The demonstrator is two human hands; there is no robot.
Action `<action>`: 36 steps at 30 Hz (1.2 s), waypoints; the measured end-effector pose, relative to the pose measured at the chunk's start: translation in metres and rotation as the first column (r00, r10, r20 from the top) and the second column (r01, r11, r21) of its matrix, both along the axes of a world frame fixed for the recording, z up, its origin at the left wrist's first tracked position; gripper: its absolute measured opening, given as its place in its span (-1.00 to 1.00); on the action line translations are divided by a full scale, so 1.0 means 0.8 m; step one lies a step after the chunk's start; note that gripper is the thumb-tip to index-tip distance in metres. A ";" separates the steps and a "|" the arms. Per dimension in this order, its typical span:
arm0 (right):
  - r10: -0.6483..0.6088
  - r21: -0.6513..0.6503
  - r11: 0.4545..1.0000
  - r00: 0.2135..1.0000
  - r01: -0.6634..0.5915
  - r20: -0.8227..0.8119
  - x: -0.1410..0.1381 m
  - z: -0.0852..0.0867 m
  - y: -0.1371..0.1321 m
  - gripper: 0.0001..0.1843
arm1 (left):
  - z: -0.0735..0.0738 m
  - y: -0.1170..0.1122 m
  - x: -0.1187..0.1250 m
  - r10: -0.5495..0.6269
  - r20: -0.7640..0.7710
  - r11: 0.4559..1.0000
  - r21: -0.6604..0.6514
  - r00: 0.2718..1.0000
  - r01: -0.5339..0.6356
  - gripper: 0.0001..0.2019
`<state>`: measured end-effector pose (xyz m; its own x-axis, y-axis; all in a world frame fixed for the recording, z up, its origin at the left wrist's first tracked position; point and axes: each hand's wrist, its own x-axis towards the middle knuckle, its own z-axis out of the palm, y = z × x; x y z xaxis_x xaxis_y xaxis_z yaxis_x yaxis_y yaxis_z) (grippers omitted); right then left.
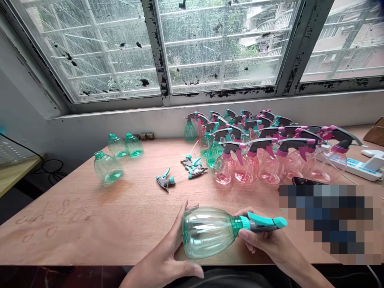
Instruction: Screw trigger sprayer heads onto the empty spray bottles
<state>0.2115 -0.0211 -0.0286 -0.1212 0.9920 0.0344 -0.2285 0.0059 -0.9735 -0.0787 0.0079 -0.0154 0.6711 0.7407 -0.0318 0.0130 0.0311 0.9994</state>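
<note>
Left hand cups the base of a green bottle held sideways over the near table edge. Right hand grips its trigger head, seated at the neck. A crowd of headed bottles looks finished behind; three bare bottles and three loose heads remain.

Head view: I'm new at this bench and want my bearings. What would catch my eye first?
First the green spray bottle, held on its side in the foreground, left hand cupping its base and right hand gripping its trigger head. Behind, at right, stands a dense crowd of pink and green sprayers; three capless green bottles sit at left.
</note>
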 end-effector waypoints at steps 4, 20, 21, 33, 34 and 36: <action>-0.013 -0.005 1.000 1.000 0.013 0.009 0.001 -0.005 0.000 -0.62 | 0.001 -0.001 0.000 0.012 0.034 0.998 -0.065 0.999 -0.009 0.13; -0.048 -0.020 0.999 0.997 0.049 0.065 0.003 -0.013 0.000 -0.54 | 0.000 -0.003 0.004 0.053 -0.007 0.998 -0.036 0.999 -0.053 0.15; -0.047 -0.028 0.998 0.996 0.049 0.069 0.003 -0.014 0.000 -0.54 | 0.001 -0.003 0.005 0.053 -0.002 0.998 -0.022 0.999 -0.053 0.10; -0.006 0.004 1.000 0.999 0.005 0.047 0.003 -0.014 0.000 -0.61 | -0.002 -0.005 0.003 0.041 -0.024 0.999 0.029 0.999 -0.040 0.12; -0.005 0.006 1.000 0.999 0.005 0.052 0.003 -0.013 0.000 -0.61 | -0.002 -0.005 0.002 0.034 -0.034 0.999 0.029 0.999 -0.033 0.08; -0.009 0.006 1.000 0.998 0.008 0.069 0.004 -0.012 0.000 -0.61 | 0.001 -0.006 0.002 0.042 -0.054 0.998 0.051 0.998 -0.039 0.05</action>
<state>0.2149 -0.0209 -0.0381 -0.1150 0.9929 0.0319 -0.1604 0.0131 -0.9870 -0.0768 0.0033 -0.0148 0.6387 0.7689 -0.0300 0.0680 -0.0175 0.9975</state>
